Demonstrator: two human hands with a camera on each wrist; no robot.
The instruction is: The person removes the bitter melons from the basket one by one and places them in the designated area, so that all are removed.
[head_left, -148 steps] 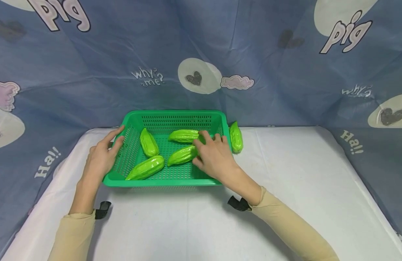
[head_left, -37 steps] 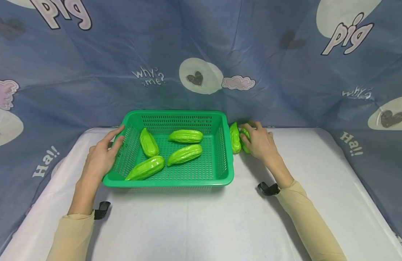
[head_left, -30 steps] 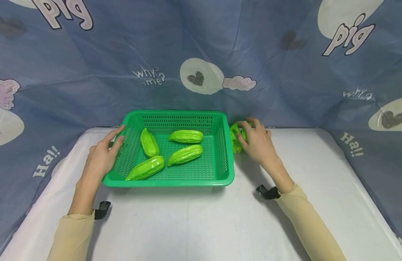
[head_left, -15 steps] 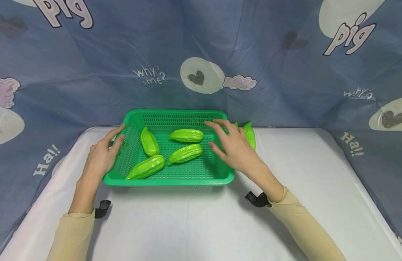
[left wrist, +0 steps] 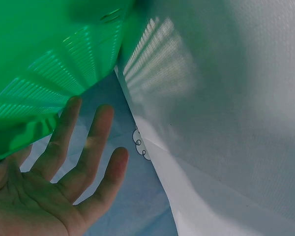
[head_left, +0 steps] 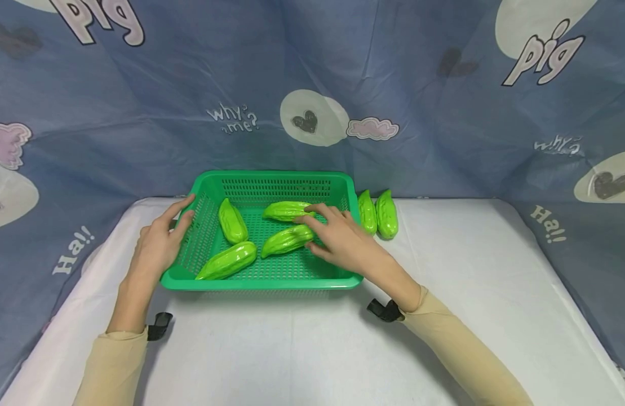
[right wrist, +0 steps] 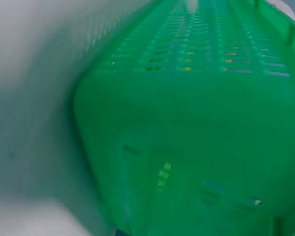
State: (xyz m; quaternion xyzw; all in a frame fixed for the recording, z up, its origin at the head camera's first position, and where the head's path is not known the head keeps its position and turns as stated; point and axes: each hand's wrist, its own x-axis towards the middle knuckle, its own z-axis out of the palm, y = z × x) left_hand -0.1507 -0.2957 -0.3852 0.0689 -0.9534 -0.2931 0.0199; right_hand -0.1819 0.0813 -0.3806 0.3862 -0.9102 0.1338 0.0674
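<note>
A green plastic basket holds several shiny green bitter melons. My left hand rests at its left rim, thumb over the edge. In the left wrist view the other fingers of that hand are spread outside the slotted wall. My right hand reaches over the right rim, its fingers spread about the right end of the front-middle bitter melon; the palm hides any contact. Behind that melon lies another bitter melon. The right wrist view shows the basket's outer wall, but no hand.
Two bitter melons, a nearer one and an outer one, stand side by side right of the basket. Left inside lie an upright bitter melon and a slanted one. A white cloth covers the table; a blue printed curtain hangs behind.
My right hand has let go of a second bitter melon beside the first outside the basket. It has since moved left and down over the basket's right part. My left hand has stayed put.
</note>
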